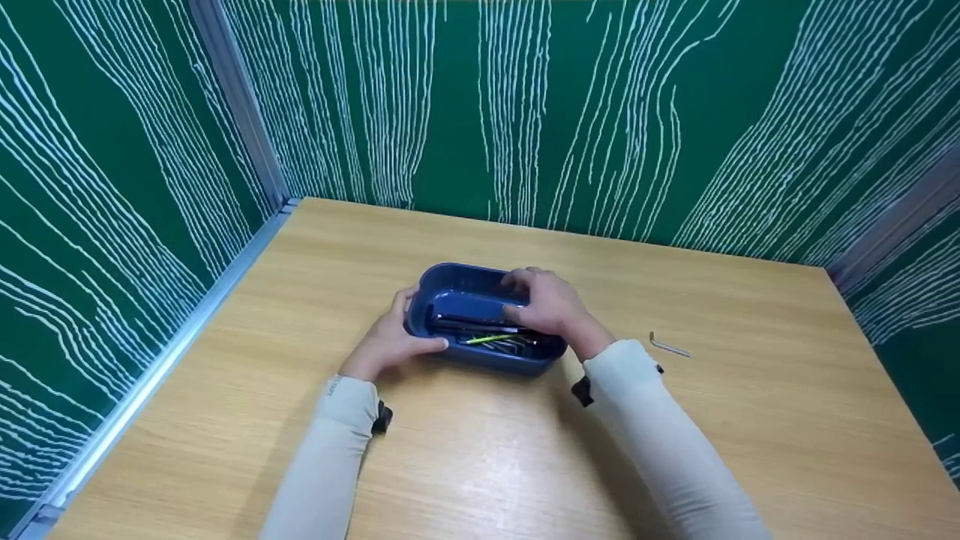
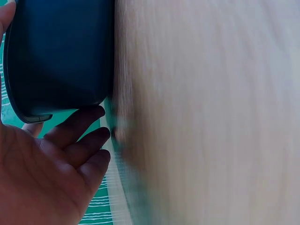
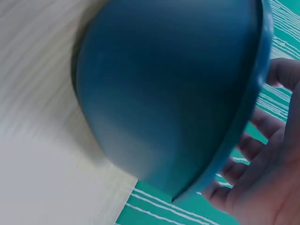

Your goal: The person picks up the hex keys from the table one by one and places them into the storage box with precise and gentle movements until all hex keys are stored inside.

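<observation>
A dark blue plastic bin [image 1: 487, 361] stands on the table. Inside lie long dark sticks [image 1: 472, 324], a thin yellow-green stick [image 1: 491, 339] and several metal hex keys [image 1: 504, 346]. My left hand [image 1: 390, 341] grips the bin's left end, thumb over the near rim and fingers around the outer wall; in the left wrist view the fingers [image 2: 82, 124] bend against that wall. Over the right end reaches my right hand [image 1: 551, 300], its thumb and fingers spread apart above the inside. From the right wrist, its fingers [image 3: 267, 123] show past the rim, with nothing seen between them.
A single L-shaped hex key [image 1: 670, 345] lies on the wooden table [image 1: 750, 435], to the right of the bin. Green panels [image 1: 450, 112] with white wavy lines stand along the table's back and sides. A metal frame [image 1: 172, 330] edges the left side.
</observation>
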`<state>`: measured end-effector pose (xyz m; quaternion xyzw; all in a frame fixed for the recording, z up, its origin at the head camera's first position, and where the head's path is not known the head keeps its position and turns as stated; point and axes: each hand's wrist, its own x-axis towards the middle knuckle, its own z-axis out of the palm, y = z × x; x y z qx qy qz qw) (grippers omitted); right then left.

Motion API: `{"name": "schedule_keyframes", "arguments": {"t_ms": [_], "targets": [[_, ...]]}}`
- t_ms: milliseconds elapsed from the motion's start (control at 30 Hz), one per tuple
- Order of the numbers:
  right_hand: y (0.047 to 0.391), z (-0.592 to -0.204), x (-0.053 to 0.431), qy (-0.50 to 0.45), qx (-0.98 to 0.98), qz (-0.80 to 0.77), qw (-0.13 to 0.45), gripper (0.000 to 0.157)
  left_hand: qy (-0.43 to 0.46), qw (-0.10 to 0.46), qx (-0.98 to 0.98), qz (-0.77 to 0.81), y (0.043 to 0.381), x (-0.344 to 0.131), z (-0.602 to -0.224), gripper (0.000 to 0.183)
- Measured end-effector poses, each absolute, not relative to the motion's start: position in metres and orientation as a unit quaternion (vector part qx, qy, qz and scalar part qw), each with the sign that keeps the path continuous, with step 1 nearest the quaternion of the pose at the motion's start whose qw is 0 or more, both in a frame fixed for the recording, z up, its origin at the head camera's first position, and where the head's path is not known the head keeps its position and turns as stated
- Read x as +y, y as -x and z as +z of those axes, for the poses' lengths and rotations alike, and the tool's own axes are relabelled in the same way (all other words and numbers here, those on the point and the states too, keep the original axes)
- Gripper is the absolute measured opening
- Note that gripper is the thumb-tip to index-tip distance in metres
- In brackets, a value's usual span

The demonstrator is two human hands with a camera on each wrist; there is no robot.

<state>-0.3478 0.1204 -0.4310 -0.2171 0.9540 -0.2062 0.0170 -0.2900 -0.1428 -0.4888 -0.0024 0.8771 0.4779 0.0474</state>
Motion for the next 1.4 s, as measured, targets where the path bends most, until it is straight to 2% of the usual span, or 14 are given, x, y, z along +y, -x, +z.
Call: {"name": "schedule_keyframes", "arguments": {"t_ms": [467,833,1400], "targets": [[0.351,-0.427,0.157,0.199,0.956,-0.216,-0.016,0.039,-0.002,0.045,0.881,0.472,0.290,-0.142,-0.490,0.100],[0.350,-0.429,0.186,0.140,0.967,-0.212,0.007,0.038,0.000,0.044,0.880,0.473,0.290,-0.142,-0.489,0.099],[0.346,-0.436,0.250,0.127,0.974,-0.187,-0.011,0.036,0.005,0.047,0.875,0.482,0.289,-0.140,-0.488,0.099]]}}
